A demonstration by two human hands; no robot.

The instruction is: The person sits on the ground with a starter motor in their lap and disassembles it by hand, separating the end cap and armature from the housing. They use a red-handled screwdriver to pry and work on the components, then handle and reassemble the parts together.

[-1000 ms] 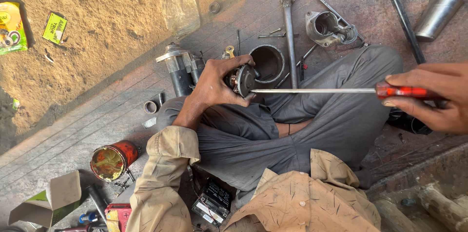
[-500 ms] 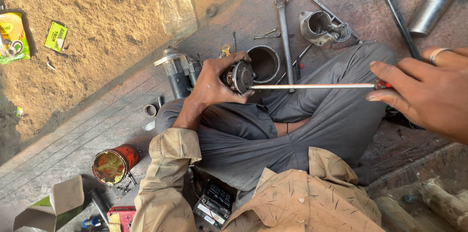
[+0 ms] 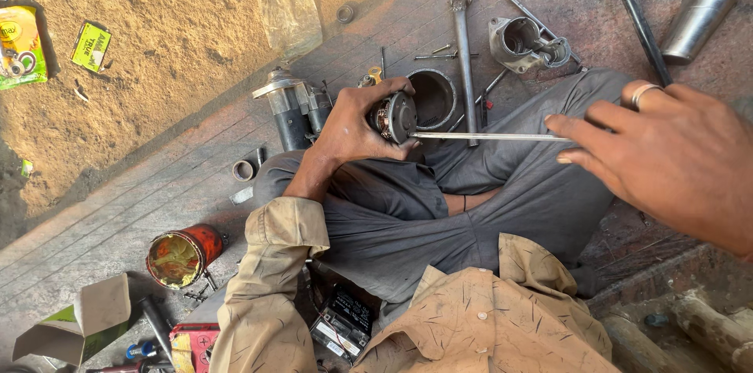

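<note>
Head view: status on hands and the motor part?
Left hand grips round dark motor end piece over lap. Right hand holds long metal screwdriver shaft, tip at the piece. Grey cylindrical housing sits just behind.

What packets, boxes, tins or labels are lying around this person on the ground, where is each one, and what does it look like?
Green and yellow flat packet: far left edge, on the sand.
Small green and yellow rectangular sachet: just right of it, on the sand.
Round red tin with a rusty open top: on the paving by the left elbow.
Open cardboard box, green outside: bottom left corner.
Black rectangular block with a white label: under the left sleeve.
</note>
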